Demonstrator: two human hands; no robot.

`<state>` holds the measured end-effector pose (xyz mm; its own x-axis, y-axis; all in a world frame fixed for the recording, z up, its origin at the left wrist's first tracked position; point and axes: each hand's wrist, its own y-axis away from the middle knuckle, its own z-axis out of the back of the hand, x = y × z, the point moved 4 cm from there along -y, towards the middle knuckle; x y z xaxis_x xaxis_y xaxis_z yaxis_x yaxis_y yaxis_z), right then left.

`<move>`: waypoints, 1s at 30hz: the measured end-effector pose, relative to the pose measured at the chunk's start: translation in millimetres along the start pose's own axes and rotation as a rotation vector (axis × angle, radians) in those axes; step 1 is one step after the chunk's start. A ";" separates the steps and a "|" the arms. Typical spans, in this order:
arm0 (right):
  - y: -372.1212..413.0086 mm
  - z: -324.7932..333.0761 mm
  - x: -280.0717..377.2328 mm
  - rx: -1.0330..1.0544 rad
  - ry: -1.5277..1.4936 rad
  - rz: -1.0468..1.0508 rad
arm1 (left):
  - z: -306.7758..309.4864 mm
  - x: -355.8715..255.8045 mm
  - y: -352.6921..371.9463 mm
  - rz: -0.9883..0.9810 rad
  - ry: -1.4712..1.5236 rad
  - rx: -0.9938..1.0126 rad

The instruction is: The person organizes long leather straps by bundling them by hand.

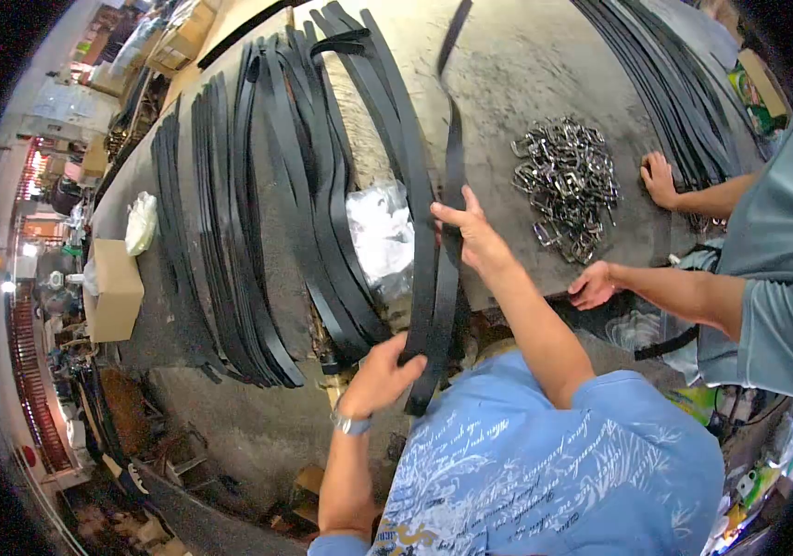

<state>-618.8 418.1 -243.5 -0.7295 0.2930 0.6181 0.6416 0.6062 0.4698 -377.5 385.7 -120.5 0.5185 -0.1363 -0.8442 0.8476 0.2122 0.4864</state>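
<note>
Black strap [441, 296], clamped low by the left hand [380, 372] and higher up by the right hand [472, 233], is best drawn flat, untwisted, clear of the adjacent strap stack [271, 213].

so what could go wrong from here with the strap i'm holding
1. The black strap is gripped by the left hand, with the right hand on it. It lies tight against the laid-out straps, so pulling it may drag those out of line.
2. Its far stretch runs near the buckle pile and could sweep or snag buckles if it swings.
</note>
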 end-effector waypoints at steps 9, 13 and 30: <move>-85.2 -48.4 3.8 0.137 -0.105 -0.070 | 14.1 83.4 178.9 0.561 0.123 0.016; -109.8 -47.0 -16.7 0.163 -0.086 -0.126 | 14.7 146.0 289.6 0.673 0.069 -0.048; -119.3 -32.6 -50.8 0.155 -0.071 -0.179 | -55.3 259.0 493.2 1.246 0.284 -0.395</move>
<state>-650.5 306.8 -310.4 -0.8468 0.2187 0.4849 0.4606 0.7576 0.4625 168.6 508.5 -111.7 0.8346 0.5462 0.0719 -0.2852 0.3167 0.9046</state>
